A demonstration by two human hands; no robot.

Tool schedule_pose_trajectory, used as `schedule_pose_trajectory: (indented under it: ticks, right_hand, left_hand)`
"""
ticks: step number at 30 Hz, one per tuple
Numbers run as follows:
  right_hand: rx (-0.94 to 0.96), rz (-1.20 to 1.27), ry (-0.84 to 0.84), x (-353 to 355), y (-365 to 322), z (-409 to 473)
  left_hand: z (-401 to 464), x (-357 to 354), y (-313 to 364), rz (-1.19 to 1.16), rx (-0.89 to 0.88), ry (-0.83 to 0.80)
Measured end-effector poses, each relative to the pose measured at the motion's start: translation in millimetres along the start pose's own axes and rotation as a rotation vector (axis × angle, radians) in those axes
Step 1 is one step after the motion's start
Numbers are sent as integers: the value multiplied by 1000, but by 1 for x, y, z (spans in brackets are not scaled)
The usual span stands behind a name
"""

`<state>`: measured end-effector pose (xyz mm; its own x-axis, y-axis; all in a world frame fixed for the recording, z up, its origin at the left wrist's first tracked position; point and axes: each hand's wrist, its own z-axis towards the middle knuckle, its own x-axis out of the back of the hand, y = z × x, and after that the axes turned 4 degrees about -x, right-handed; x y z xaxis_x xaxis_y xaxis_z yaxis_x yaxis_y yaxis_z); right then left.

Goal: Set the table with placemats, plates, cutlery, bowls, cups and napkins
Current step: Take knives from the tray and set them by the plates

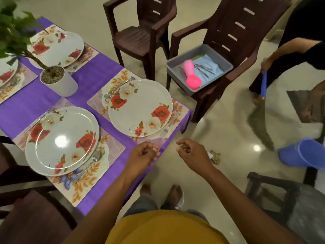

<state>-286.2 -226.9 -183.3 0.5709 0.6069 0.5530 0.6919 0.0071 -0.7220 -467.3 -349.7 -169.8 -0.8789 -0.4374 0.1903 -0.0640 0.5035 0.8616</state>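
Observation:
Floral placemats lie on the purple tablecloth (109,60). The near-right placemat (95,103) carries a rose plate (140,108), a spoon (110,94) at its far side and a fork (167,128) at its right. The near-left placemat (84,187) carries a plate (61,140) with a spoon (95,157) beside it. A third plate (56,48) sits further back. My left hand (142,155) hovers over the table's corner, fingers loosely curled, holding nothing. My right hand (191,152) hangs beyond the table edge, also loosely curled and empty.
A grey tub (175,69) on a brown chair (233,37) holds pink cups (190,71), a pink bowl (193,82), cutlery and blue napkins (209,66). A potted plant (58,80) stands mid-table. A second chair (140,32) stands nearby. Another person sweeps with a broom (262,117) near a blue bucket (304,154).

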Motion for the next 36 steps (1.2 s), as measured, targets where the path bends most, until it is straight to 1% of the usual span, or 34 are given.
schedule_pose_trajectory:
  ticks: [10,17,21,28,32,36]
  right_hand:
    - [1,5,33,50,-9,73]
    - [-25,9,49,77,-18,126]
    - [-26,31,55,84,-20,151]
    - [-38,46,34,110,-13,191]
    - [-5,40,24,134,-9,227]
    - [19,41,-31,167,-4,270]
  left_hand:
    - [72,-33,46,-25,-74,-4]
    - [130,-45,66,-10,-33,-55]
    - [152,-49,78,12,-41,-74]
    - [179,-58,96,70,-21,-37]
    - [199,-78,111,12,18,7]
    - [230,-111,131,-18,54,56]
